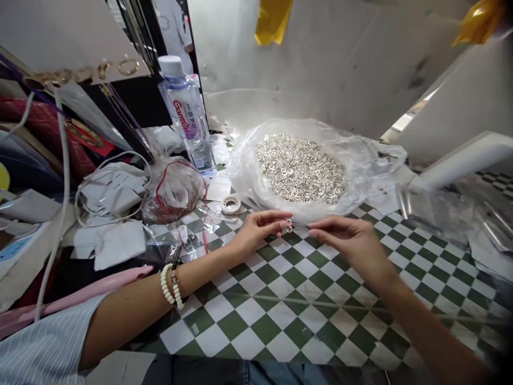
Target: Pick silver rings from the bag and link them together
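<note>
Between the thumb and fingertips of my left hand (260, 229) is a small silver ring-shaped piece (289, 226), held just above the checkered table. My right hand (352, 238) is a short way to the right, thumb and forefinger pinched together and pointing toward that piece. Anything between those fingertips is too small to make out. Behind both hands lies an opened clear plastic bag (248, 171), its film spread around a heap of similar small silver pieces (300, 166).
A water bottle (188, 117) stands behind a roll of tape (231, 204). To the left are a tied plastic bag (174, 192), white papers (116, 240) and a white cable (62, 187). On the right lie a white roll (465, 160) and clear plastic packets (436, 208).
</note>
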The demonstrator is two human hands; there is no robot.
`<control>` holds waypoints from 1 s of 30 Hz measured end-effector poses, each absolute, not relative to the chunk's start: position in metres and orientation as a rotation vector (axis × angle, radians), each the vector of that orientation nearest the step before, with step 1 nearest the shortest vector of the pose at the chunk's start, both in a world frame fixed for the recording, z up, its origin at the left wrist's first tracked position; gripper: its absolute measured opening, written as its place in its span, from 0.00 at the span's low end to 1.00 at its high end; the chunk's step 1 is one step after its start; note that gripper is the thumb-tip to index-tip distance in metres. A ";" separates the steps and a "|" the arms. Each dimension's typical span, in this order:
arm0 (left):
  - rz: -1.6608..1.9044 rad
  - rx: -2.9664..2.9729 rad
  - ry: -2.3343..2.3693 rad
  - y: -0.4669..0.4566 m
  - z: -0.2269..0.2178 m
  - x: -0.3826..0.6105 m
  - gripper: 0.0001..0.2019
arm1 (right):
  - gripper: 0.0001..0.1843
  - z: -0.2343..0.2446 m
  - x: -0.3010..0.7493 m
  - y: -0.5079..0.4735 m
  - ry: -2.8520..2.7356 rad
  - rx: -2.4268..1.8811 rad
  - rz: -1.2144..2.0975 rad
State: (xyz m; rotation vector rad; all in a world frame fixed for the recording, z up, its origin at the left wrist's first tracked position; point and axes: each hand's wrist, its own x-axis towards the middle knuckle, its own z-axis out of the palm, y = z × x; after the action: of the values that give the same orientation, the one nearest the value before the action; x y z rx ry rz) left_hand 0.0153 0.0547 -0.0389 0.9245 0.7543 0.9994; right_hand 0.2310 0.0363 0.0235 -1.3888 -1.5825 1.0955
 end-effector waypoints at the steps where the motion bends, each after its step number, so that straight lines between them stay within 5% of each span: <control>1: 1.003 0.918 0.758 0.055 -0.038 0.016 0.17 | 0.20 0.013 0.226 0.033 -1.515 -1.365 1.156; 30: 0.907 1.089 0.763 0.052 -0.038 0.014 0.10 | 0.17 -0.020 0.224 0.023 -1.115 -1.327 1.554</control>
State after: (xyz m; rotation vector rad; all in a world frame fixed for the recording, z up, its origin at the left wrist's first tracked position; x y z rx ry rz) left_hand 0.0140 0.0520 -0.0382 1.0890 0.7631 0.9071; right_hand 0.2240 0.0232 -0.0205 -1.3273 -1.1151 1.5536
